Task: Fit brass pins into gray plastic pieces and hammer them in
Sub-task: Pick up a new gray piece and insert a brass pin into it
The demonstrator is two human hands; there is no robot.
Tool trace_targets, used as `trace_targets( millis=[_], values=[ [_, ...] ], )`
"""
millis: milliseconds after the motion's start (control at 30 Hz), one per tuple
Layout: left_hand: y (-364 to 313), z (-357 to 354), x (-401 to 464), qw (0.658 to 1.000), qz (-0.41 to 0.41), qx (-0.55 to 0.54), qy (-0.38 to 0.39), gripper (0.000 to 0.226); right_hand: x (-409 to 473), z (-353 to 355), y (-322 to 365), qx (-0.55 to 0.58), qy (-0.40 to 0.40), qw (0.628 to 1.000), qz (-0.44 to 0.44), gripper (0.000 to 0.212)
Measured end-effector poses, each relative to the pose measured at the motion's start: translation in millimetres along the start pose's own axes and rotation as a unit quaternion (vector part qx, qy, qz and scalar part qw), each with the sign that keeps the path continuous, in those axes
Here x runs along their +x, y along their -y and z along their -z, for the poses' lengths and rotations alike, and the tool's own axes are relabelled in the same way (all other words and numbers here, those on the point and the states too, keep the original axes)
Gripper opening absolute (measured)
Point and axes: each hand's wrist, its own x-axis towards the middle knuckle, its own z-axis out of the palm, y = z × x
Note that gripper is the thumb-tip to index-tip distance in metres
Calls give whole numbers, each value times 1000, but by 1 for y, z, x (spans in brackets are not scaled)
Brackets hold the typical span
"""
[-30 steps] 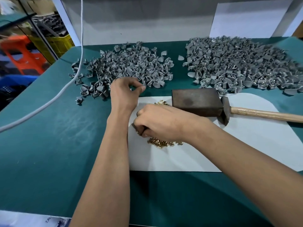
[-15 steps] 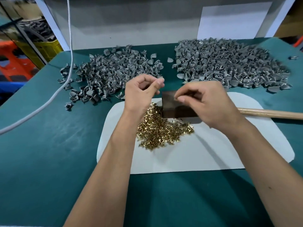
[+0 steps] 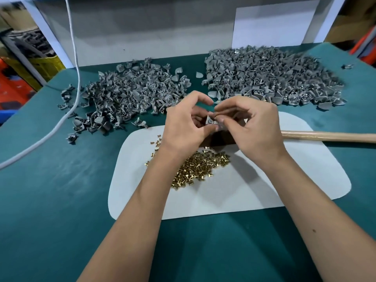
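My left hand [image 3: 186, 125] grips a small gray plastic piece [image 3: 211, 121] in its curled fingers, above the white mat [image 3: 254, 190]. My right hand [image 3: 250, 123] meets it from the right, its thumb and forefinger pinched together at the piece; a pin between them cannot be made out. A heap of brass pins [image 3: 195, 167] lies on the mat just below both hands. The hammer's wooden handle [image 3: 329, 136] runs off to the right; its dark head [image 3: 219, 139] is mostly hidden under my hands.
Two heaps of gray plastic pieces lie on the green table [image 3: 50, 190]: one at the back left [image 3: 130, 92], a bigger one at the back right [image 3: 270, 76]. A white cable [image 3: 75, 78] hangs down and trails across the left side. A white wall panel [image 3: 142, 27] closes the back.
My hands rose from the pin heap and the left pile and came together above the hammer head. The left now holds a gray piece, with the right hand's fingertips at it.
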Motion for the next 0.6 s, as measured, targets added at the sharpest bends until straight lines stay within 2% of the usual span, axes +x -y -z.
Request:
trace_targets(
  millis=[233,600],
  values=[
    [-1,-7,-2,999,18,12,-29,48,-2,-9,2,-50,-31,998,38,20],
    [-4,-13,-3,996,1,-14,-83,48,-2,-11,-1,10,-63,997,-33,17]
  ],
)
